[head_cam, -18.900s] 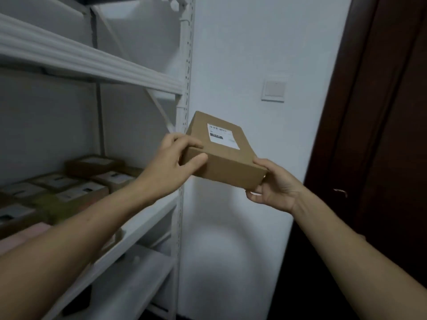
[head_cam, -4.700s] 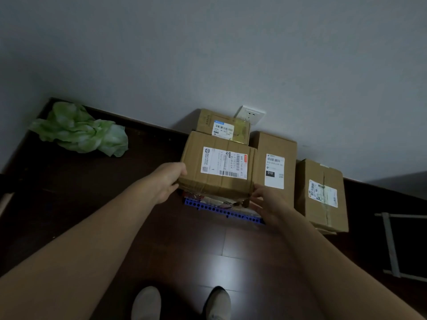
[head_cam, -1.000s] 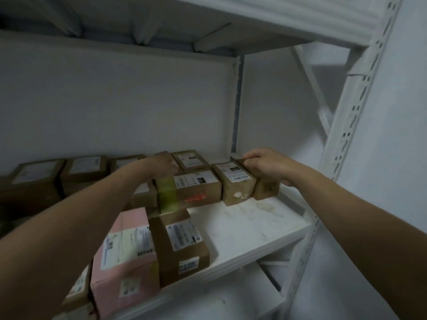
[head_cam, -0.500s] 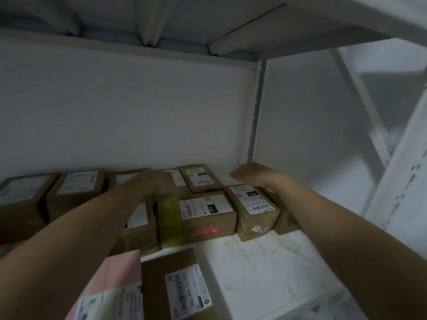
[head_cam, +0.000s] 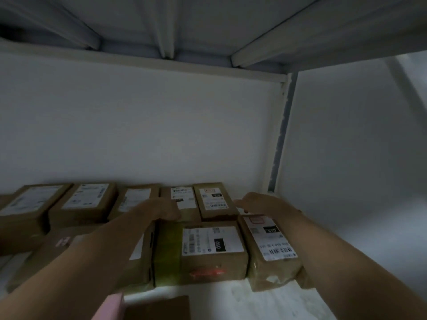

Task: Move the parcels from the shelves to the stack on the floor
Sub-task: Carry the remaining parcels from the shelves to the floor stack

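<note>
Brown cardboard parcels with white labels lie in rows on the white shelf [head_cam: 265, 303]. At the back right sits a small parcel [head_cam: 213, 200] with a red-framed label. My right hand [head_cam: 258, 203] reaches in at its right side, fingers pointing left and touching its edge. My left hand [head_cam: 161, 210] rests on the neighbouring back parcel [head_cam: 182, 200], knuckles up, at the far edge of a front parcel with green tape [head_cam: 201, 252]. Neither hand has lifted anything. A further parcel [head_cam: 270, 248] lies under my right wrist.
More parcels [head_cam: 85, 200] line the back wall to the left. A pink parcel [head_cam: 108, 308] and a brown one [head_cam: 159, 308] sit at the bottom edge. The upper shelf's underside [head_cam: 208, 26] hangs overhead. A white upright [head_cam: 279, 139] stands at the right rear.
The view has closed in on the shelf. Both hands have pushed further back, the right one from the front-right parcel to the small back parcel's side.
</note>
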